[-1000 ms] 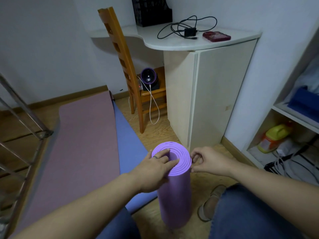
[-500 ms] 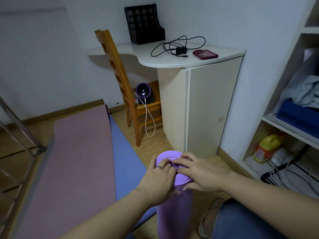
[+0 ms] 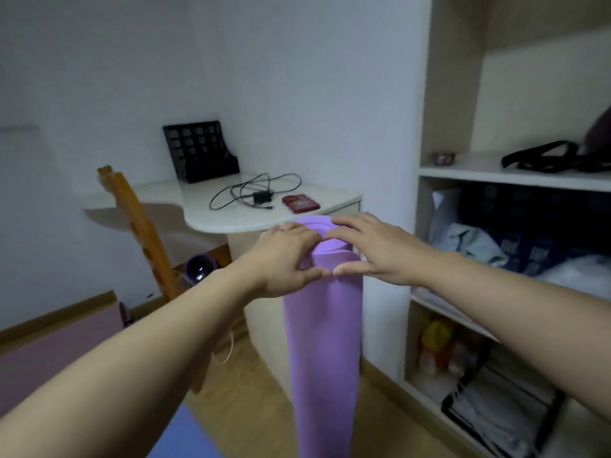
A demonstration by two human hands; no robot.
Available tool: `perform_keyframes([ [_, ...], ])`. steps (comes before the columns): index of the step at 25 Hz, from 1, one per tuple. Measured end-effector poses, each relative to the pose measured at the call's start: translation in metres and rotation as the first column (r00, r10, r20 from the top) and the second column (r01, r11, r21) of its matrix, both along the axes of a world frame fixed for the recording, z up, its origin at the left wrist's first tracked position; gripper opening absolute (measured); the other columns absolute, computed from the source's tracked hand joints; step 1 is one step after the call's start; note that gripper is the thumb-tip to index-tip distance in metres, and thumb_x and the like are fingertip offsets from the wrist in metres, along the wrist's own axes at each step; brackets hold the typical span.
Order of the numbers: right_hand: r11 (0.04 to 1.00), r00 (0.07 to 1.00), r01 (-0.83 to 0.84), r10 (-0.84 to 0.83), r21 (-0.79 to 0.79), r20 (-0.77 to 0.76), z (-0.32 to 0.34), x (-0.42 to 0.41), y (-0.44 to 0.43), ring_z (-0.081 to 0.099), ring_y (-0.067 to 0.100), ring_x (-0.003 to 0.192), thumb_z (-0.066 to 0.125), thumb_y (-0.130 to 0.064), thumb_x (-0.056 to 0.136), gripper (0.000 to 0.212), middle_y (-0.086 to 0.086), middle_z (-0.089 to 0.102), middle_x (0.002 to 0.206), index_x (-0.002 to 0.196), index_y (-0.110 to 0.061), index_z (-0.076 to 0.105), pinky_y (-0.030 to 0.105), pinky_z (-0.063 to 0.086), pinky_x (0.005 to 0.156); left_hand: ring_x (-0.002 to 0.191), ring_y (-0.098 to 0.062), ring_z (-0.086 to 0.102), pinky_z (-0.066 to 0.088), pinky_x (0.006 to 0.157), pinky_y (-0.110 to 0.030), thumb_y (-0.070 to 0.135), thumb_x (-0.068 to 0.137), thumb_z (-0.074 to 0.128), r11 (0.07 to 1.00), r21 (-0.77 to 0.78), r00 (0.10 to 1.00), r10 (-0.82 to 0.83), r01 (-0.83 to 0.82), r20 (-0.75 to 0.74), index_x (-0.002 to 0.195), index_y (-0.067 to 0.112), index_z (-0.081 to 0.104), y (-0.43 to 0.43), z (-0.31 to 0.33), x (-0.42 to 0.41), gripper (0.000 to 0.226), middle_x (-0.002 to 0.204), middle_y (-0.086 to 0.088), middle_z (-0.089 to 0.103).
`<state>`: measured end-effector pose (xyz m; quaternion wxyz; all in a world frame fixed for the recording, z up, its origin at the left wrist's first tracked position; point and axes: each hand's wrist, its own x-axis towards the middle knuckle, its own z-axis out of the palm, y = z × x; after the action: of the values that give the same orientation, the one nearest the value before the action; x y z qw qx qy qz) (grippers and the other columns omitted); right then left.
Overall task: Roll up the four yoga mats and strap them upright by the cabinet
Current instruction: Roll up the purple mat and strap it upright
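Observation:
A rolled purple yoga mat [image 3: 322, 342] stands upright in front of me, close to the cream cabinet [image 3: 254, 312] under the desk. My left hand [image 3: 286, 259] grips the top of the roll from the left, thumb pressed on its front. From the right, my right hand [image 3: 370, 249] holds the same end, fingers laid over the top edge and thumb on the front. A pink mat [image 3: 56, 355] and a blue mat [image 3: 185, 438] lie flat on the floor at the lower left. The roll's bottom end is out of view.
A wooden chair [image 3: 145, 239] stands left of the cabinet with a purple round device [image 3: 200, 269] on its seat. The desk top [image 3: 231, 206] holds a black file rack, cables and a red case. Open shelves [image 3: 496, 173] on the right hold black straps [image 3: 555, 157], clothes and bottles.
The camera has risen and tilted up, so the shelves show more and the floor mats less. Both hands closed tighter round the top of the purple roll, which now reaches desk height in view.

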<state>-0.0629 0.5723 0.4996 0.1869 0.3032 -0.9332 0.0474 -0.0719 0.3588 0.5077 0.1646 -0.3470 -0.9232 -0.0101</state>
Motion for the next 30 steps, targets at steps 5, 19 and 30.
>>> perform_keyframes([
  [5, 0.941, 0.971, 0.183, -0.218, -0.284, -0.099, 0.052, -0.011, 0.063, 0.037, 0.02, 0.132, 0.048, -0.061, 0.087, 0.069, -0.004, 0.038, 0.145, 0.146, -0.032, 0.028, 0.039, 0.035, 0.106, 0.118, -0.028, 0.047, 0.04, 0.098, -0.039, 0.068, 0.076, 0.044, 0.97, 0.24, 0.992, -0.011, 0.04, -0.123, 0.124, 0.012, 0.056, 0.074, 0.065, -0.031, 0.075, 0.12, -0.007, 0.061],
  [19, 0.672, 0.676, 0.733, -0.737, -0.104, 0.002, 0.082, -0.083, 0.249, 0.039, 0.025, 0.124, 0.043, -0.019, 0.096, 0.033, 0.006, 0.047, 0.131, 0.128, -0.02, 0.051, 0.036, 0.039, 0.093, 0.084, -0.024, 0.045, 0.047, 0.083, -0.047, 0.055, 0.083, 0.06, 0.904, 0.425, 0.997, -0.017, 0.047, -0.074, 0.08, 0.019, 0.05, 0.22, 0.119, -0.081, 0.037, 0.074, 0.004, 0.048],
  [30, 0.566, 0.565, 0.825, -0.824, 0.0, 0.051, 0.067, -0.144, 0.274, 0.052, 0.024, 0.085, 0.045, 0.0, 0.087, 0.02, 0.005, 0.044, 0.08, 0.072, -0.012, 0.047, 0.027, 0.038, 0.065, 0.11, -0.023, 0.046, 0.037, 0.097, -0.046, 0.062, 0.086, 0.051, 0.965, 0.261, 0.989, 0.073, -0.038, -0.125, 0.089, 0.022, 0.049, 0.225, 0.103, -0.123, 0.04, 0.102, 0.002, 0.054],
])
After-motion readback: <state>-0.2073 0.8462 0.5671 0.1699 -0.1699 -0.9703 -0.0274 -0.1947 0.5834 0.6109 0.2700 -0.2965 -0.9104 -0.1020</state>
